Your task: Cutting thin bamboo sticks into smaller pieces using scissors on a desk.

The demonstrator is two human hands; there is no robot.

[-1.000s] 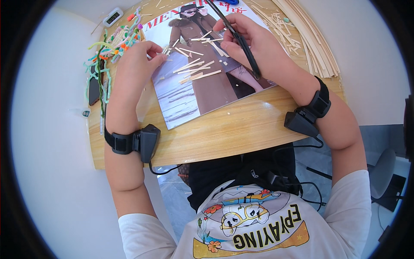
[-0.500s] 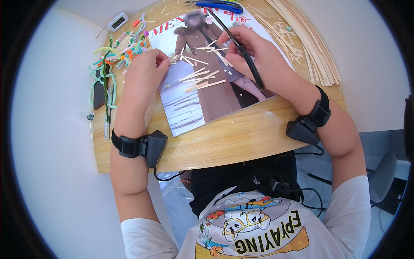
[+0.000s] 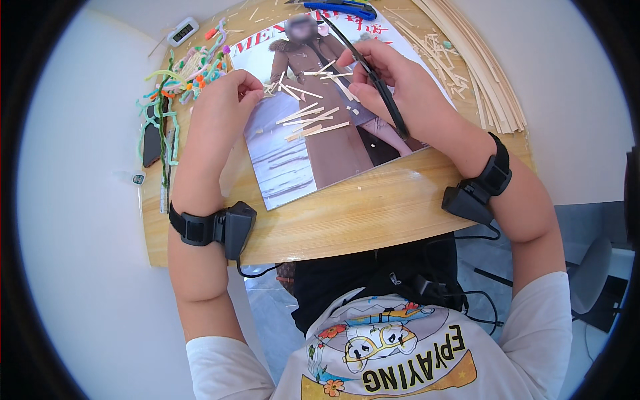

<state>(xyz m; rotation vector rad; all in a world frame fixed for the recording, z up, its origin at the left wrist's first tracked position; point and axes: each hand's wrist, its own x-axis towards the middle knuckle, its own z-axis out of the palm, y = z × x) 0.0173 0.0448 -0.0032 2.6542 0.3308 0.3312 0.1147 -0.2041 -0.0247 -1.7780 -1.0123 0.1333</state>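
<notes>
My left hand [image 3: 230, 100] is closed in a pinch at the left edge of a magazine [image 3: 287, 190]. Its fingertips meet beside a small cluster of thin wooden strips [image 3: 283, 87]; whatever they grip is too small to make out. In my right hand [image 3: 393, 80] is a long, slim black tool [image 3: 379, 83], slanting across the magazine with its narrow end pointing far left; its exact kind is unclear. Between the hands, several short pale wooden sticks [image 3: 310, 120] lie loose on the cover, which shows a figure in a brown coat.
A heap of coloured fuzzy craft stems [image 3: 200, 70] lies left of my left hand, near a small white digital clock [image 3: 183, 31]. A blue utility knife [image 3: 350, 9] rests at the far edge. Long wooden strips [image 3: 490, 77] fan out at the right on the wooden table [image 3: 333, 230].
My left hand and forearm have shifted very slightly left, the fingers still pinched. My right hand and the black tool are almost unmoved.
</notes>
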